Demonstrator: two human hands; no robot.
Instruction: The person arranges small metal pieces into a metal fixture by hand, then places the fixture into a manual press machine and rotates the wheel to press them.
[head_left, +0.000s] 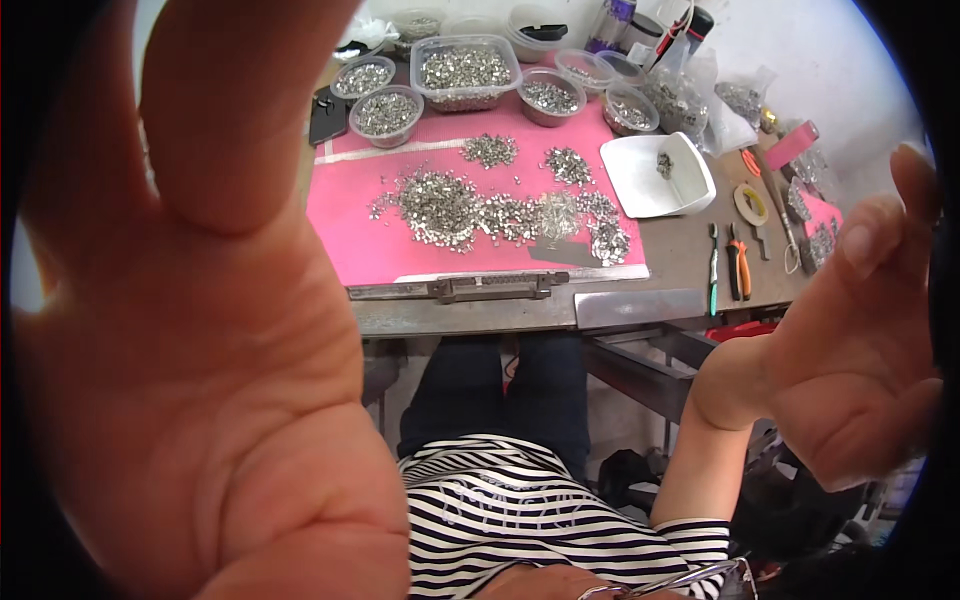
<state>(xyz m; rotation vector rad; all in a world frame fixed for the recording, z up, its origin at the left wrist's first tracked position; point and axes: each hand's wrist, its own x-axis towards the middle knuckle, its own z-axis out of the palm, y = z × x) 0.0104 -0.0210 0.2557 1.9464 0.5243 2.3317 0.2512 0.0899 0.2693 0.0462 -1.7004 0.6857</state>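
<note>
My left hand (230, 360) is raised very close in front of the view, palm showing and fingers apart, and it holds nothing. Its fingertips run out of the picture. On the right, my right hand (850, 350) is lifted too, open, with some fingers cut off by the dark rim. Both hands are off the table. Beyond them a pink mat (345, 235) bears a large heap of small silvery metal pieces (437, 208). Smaller heaps (568, 166) lie around it, and a cluster of clear pieces (558, 216) sits to the right.
Plastic tubs of metal pieces (465, 75) line the back. A white tray (630, 190) stands right of the mat. Nearby lie orange-handled pliers (739, 268), a green-handled tool (714, 270) and a tape roll (750, 204). A metal plate (640, 308) rests along the front edge.
</note>
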